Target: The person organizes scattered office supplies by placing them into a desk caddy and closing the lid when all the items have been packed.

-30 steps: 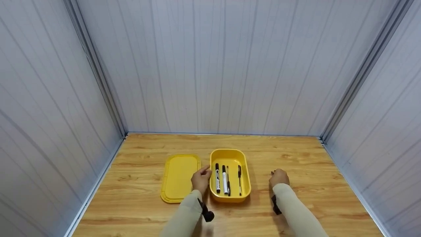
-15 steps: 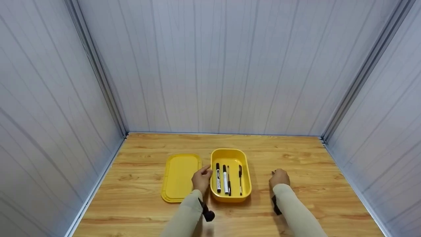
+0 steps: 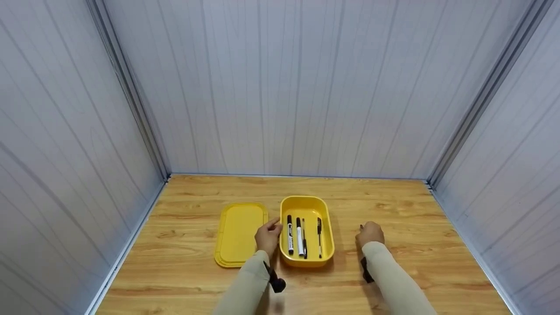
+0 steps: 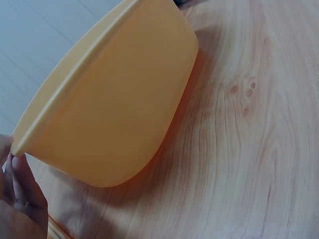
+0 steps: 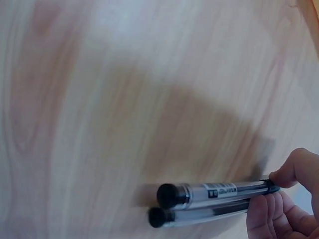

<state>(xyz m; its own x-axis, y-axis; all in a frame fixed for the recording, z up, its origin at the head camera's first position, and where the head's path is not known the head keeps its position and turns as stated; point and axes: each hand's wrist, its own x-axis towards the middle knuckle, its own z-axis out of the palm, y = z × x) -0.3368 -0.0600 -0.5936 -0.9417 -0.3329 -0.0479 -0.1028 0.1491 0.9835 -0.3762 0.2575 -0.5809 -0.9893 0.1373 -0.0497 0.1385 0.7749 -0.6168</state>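
My left hand [image 3: 267,238] holds the left rim of a yellow plastic box [image 3: 306,263]. In the left wrist view the thumb and fingers [image 4: 30,194] pinch that rim at its near end. Inside the box lie two black-capped white markers, one with bold print [image 3: 290,240] and one plainer [image 3: 300,240], a slim pen [image 3: 305,248] and another black pen [image 3: 319,227]. To the right of the box, my right hand [image 3: 371,234] is low over the table. Its thumb and fingers grip two clear-barrelled pens, an upper labelled pen [image 5: 224,190] and a lower pen [image 5: 204,214], by their far ends.
A yellow lid [image 3: 239,234] lies flat on the wood-grain table [image 3: 192,280], left of the box and close to my left wrist. White panel walls [image 3: 280,87] close in the table at the back and both sides.
My right hand has shifted very slightly left. The left hand stays at the box rim, and the box and its contents keep their places.
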